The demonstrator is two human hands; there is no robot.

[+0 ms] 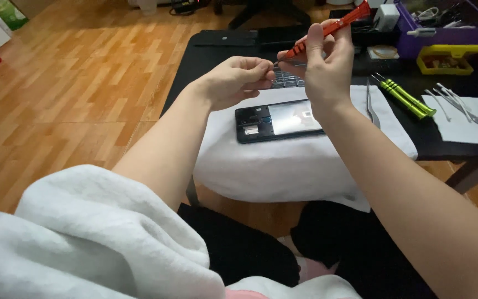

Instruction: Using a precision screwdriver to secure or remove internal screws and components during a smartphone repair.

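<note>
Above the black table [211,55], both hands were raised over an opened phone [279,120] that lay face down on a white cloth [283,160]. The right hand [325,72] gripped an orange screwdriver [327,30] between thumb and fingers [315,37], shaft angled down to the left. The left hand [233,82] was pinched closed at the tip of the screwdriver; whether a small part was held there could not be told. The phone's back cover was off, exposing the camera area at its left end and a shiny plate over the rest. Two green screwdrivers [404,97] and a pair of tweezers [373,105] lay just beside the cloth on the right, with thin metal picks [453,104] on a white sheet [466,123] further right. A purple box [443,34] and a yellow case [448,58] stood at the far edge. The step in hand appeared to be tending the driver tip, either fitting a bit or handling a screw. The next move would call for a steady lowering of the tip onto the phone, with the small part kept from dropping.
</note>
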